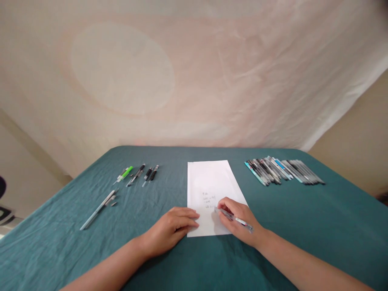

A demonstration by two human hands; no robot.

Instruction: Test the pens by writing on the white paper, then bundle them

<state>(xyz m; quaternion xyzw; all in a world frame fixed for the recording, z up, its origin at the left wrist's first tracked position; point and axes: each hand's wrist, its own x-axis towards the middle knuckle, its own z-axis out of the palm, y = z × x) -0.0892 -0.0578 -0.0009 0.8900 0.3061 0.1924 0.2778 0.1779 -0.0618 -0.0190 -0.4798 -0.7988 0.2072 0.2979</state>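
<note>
A white sheet of paper (209, 173) lies in front of me, with several short lines of small handwriting near its middle. My right hand (238, 220) rests on the lower right of the sheet, its fingers closed around a pen (239, 220) with a clear barrel. The pen's tip is at the end of the lowest written line, and its back end points right and toward me. Flat at the sheet's lower left edge lies my left hand (172, 226), fingers stretched out, fingertips on the paper and nothing held.
On the green tablecloth (169, 169), a row of several pens (266, 170) lies to the right. Some pens and pen parts (151, 173) and a green pen (125, 173) lie at the back left. A long pale pen (97, 210) with small pieces sits nearer. A pale cloth (197, 81) hangs behind.
</note>
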